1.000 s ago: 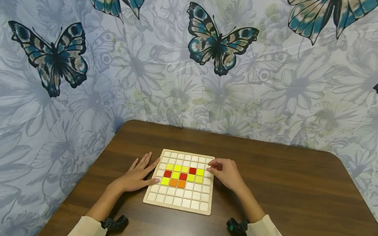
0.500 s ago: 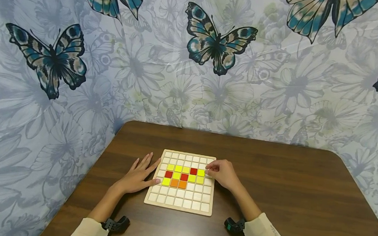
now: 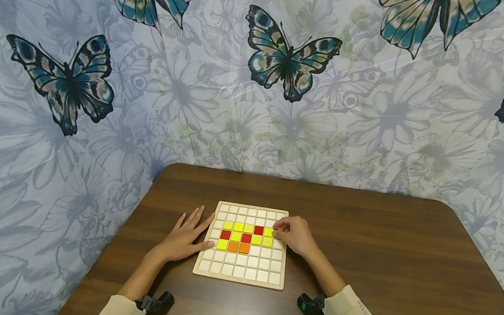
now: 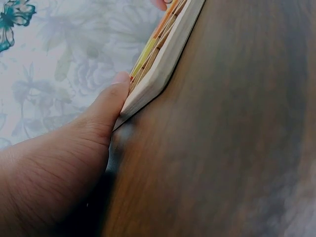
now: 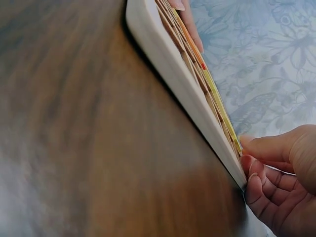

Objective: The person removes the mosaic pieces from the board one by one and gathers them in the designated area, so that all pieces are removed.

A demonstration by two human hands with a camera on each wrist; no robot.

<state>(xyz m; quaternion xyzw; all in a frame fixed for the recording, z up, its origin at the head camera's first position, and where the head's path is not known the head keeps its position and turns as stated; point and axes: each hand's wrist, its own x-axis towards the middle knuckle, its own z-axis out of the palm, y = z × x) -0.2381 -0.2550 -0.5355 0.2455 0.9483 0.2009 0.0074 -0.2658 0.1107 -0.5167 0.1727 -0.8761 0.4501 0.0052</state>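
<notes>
Yellow marks the tile (image 3: 268, 232) just beside my right hand (image 3: 295, 235), near the board's (image 3: 238, 279) right edge; those fingers curl, whether pinching, I can't tell. My left hand (image 3: 178, 240) lies spread at the left edge, farther away.

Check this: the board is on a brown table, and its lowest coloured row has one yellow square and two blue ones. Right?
The blue is wrong: the head view shows two orange squares beside the yellow square. The rest is right.
</notes>
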